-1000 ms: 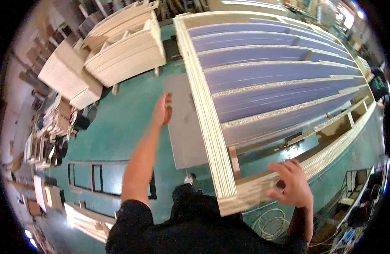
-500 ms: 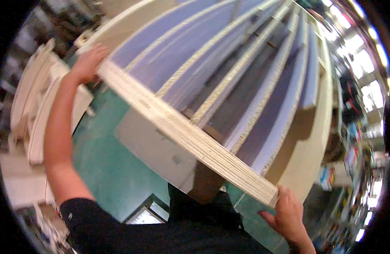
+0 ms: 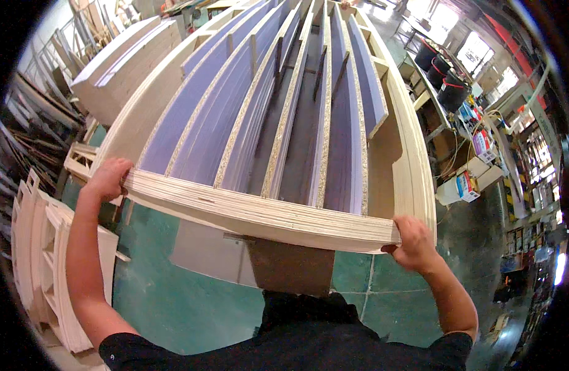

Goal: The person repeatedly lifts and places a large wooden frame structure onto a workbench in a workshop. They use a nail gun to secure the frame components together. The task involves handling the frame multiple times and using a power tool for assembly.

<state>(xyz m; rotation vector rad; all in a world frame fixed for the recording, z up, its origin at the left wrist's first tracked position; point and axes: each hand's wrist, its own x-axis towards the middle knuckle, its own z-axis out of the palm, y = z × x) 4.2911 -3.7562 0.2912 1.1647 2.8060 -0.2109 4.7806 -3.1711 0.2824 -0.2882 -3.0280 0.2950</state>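
A large wooden frame [image 3: 414,164] stretches away in front of me, with several upright purple-faced boards [image 3: 201,145] running lengthwise inside it. Their exposed edges are rough chipboard. Across the near end lies a layered plywood crosspiece [image 3: 259,213]. My left hand [image 3: 109,179] is closed round the crosspiece's left end, beside the frame's left corner. At the opposite end, my right hand [image 3: 414,243] grips it with the thumb on the near face and fingers over the top. The undersides of both grips are hidden.
Flat grey and brown sheets [image 3: 213,253] lie below the crosspiece, above the green floor [image 3: 173,309]. Curved wooden parts [image 3: 55,266] stand at left, with a stack of boards [image 3: 127,68] beyond. At right is a workbench with black buckets [image 3: 454,89] and a box [image 3: 467,185].
The view has swung round, so the crosspiece, tilted before, now lies nearly level across it. My right hand, partly spread at the corner earlier, now wraps the crosspiece's end. My left hand keeps hold.
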